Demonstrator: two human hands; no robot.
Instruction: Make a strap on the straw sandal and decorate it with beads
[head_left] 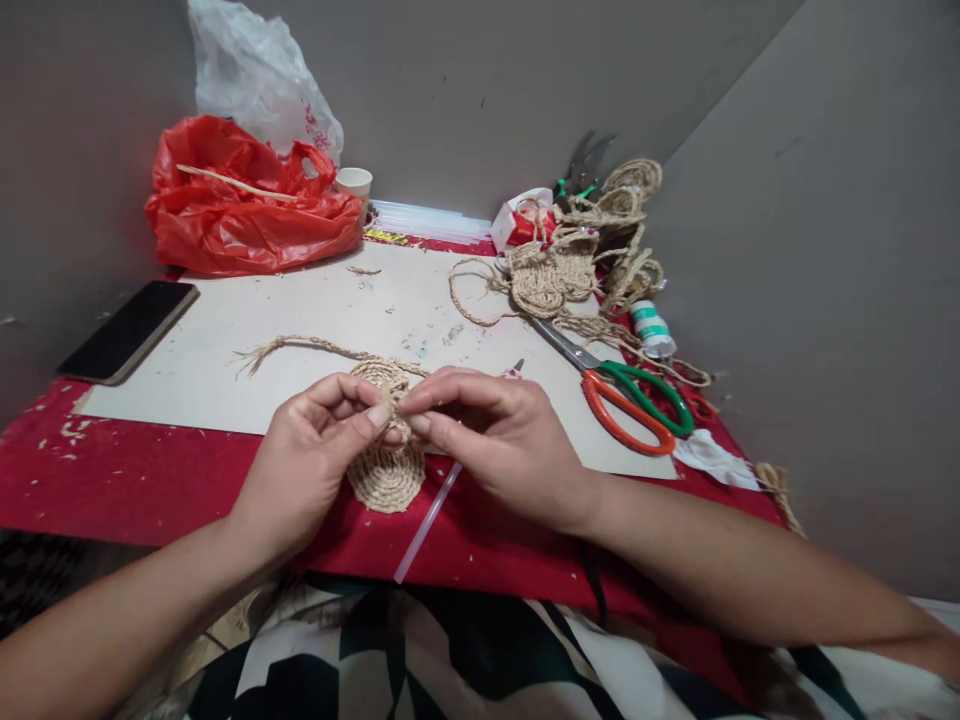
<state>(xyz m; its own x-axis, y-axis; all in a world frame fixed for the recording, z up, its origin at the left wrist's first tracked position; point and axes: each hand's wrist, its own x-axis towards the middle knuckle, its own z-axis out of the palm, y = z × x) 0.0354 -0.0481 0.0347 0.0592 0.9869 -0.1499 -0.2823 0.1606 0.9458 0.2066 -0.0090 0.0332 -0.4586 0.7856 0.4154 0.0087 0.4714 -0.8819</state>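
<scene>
While pinching the woven straw piece (386,485) narrowly between left hand's (307,450) thumb and fingers, also pinches at its middle with right hand (510,440), thumb and index finger almost closed. Cannot tell exactly which strand lies between each set of fingertips. Locate woven straw piece at near edge of white board (187,370), lower round part over red cloth (90,500), loose braid running left. Note clear straw (427,525) slanting across red cloth, below right hand. At right edge of board, see scissors (600,378), blades toward far side; at far right corner, second woven piece (551,280). At left edge, record phone (129,330); at far left corner, red bag (247,225), with paper cup (354,182) just beside.
</scene>
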